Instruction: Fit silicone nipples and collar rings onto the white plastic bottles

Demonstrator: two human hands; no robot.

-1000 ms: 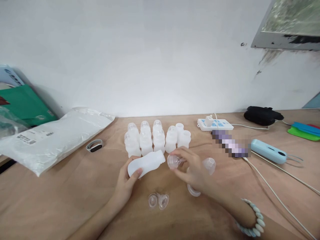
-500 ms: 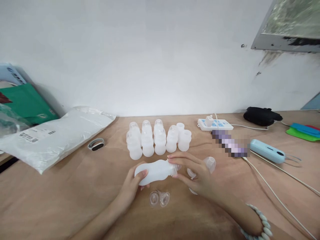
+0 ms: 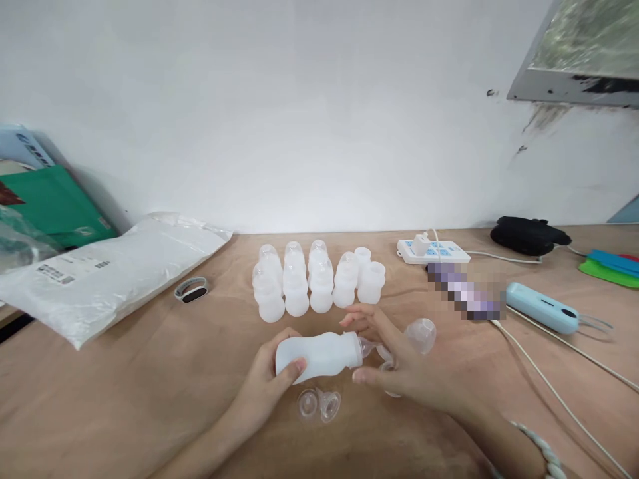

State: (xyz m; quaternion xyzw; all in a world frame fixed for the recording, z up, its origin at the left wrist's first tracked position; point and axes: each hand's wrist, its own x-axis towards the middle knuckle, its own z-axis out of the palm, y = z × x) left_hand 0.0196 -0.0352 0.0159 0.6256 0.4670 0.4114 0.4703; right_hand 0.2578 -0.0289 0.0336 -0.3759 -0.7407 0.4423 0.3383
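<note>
A white baby bottle [image 3: 317,357] lies tilted on its side in the air, my left hand [image 3: 272,368] wrapped round its base end. A clear nipple [image 3: 367,346] and a white collar sit on its neck, pointing right. My right hand [image 3: 387,352] is around the nipple end with thumb and fingers spread apart, seemingly not gripping it. Beyond that hand lies a clear dome cap [image 3: 422,335], with white rings partly hidden by the fingers. Two loose clear nipples [image 3: 318,404] rest on the table below the bottle.
Several white bottles [image 3: 296,293] with clear caps stand in rows behind, and two uncapped ones [image 3: 371,285] at their right. A plastic mailer [image 3: 130,266] and wristband [image 3: 192,291] are left. A power strip [image 3: 433,251], pixelated object, blue device [image 3: 542,308] and cables lie right.
My right hand's fingers have opened off the bottle's neck. A white collar now shows around the nipple. The bottle has shifted slightly right and down in my left hand.
</note>
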